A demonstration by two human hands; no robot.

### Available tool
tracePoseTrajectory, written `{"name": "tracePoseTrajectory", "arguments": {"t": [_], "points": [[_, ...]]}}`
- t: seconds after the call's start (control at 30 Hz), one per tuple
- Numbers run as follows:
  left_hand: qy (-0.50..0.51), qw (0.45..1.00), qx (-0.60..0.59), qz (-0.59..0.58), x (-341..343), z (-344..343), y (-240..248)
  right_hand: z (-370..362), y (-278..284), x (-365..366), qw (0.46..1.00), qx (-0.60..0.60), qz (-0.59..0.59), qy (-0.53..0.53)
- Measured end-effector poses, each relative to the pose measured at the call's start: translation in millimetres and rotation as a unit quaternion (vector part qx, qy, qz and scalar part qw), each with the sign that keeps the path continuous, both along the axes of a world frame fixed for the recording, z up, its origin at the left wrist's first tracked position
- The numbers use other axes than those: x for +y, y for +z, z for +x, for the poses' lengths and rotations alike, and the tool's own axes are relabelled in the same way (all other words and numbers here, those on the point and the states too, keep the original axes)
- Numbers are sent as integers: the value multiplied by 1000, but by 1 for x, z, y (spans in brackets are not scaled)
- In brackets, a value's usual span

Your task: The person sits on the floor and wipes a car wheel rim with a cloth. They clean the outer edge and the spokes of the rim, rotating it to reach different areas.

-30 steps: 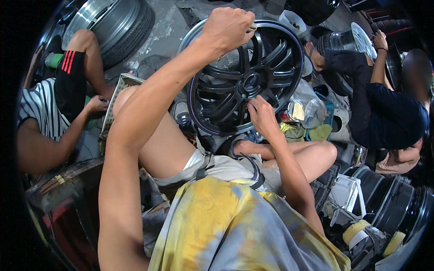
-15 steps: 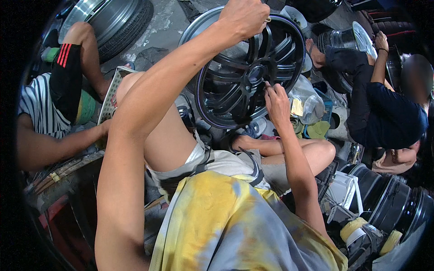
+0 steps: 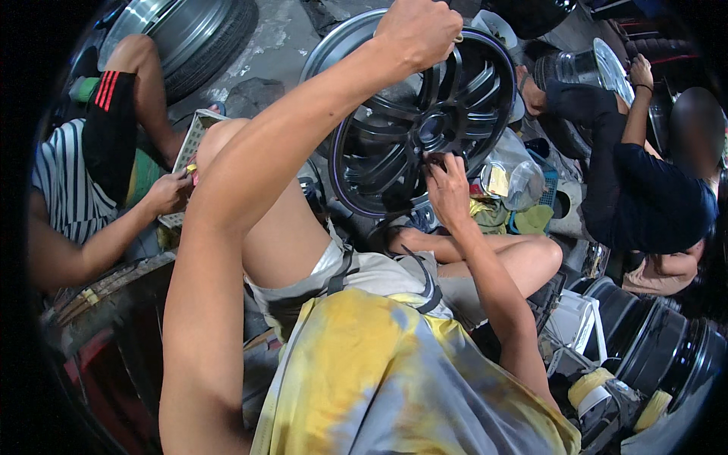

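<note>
Since earlier, the right hand (image 3: 449,188) has shifted from right of the hub (image 3: 434,131) to just below it, nearer than the left hand (image 3: 422,34), which curls round a pale scrap (image 3: 458,38) at the top of the dark wheel (image 3: 416,139), ahead of the lap (image 3: 379,274) and facing it. Whether the bunched right fingers hold anything, I cannot tell.

Open gaps between the spokes of the black multi-spoke wheel rim (image 3: 434,131) leave narrow passages. The left forearm (image 3: 303,114) bars access from the left, while the bent right leg (image 3: 508,254) and clear plastic bag (image 3: 523,188) crowd the space around the right hand (image 3: 449,188).
</note>
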State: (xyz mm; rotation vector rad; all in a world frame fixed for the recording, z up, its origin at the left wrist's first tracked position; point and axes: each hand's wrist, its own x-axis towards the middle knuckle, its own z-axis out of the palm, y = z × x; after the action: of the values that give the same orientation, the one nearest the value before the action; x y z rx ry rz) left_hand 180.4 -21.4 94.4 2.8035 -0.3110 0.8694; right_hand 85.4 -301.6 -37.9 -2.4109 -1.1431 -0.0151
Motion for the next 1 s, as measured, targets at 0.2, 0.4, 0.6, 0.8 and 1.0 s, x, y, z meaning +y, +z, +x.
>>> {"name": "tracePoseTrajectory", "arguments": {"t": [0.2,0.4,0.6,0.8,1.0], "points": [[19,1000,5,4,5,-2,-1,1,-5,-4,982,-157,-75,-68],[18,1000,3,12,17,-8,2,-46,-29,31,989,-45,114,-81],[6,999,21,-23,28,-17,4,-18,-26,2,966,-163,-36,-197],[27,999,18,-10,37,-21,4,-64,-26,57,970,-107,143,-165],[23,1000,-1,-11,37,-24,3,-64,-1,99,932,75,271,-227]]}}
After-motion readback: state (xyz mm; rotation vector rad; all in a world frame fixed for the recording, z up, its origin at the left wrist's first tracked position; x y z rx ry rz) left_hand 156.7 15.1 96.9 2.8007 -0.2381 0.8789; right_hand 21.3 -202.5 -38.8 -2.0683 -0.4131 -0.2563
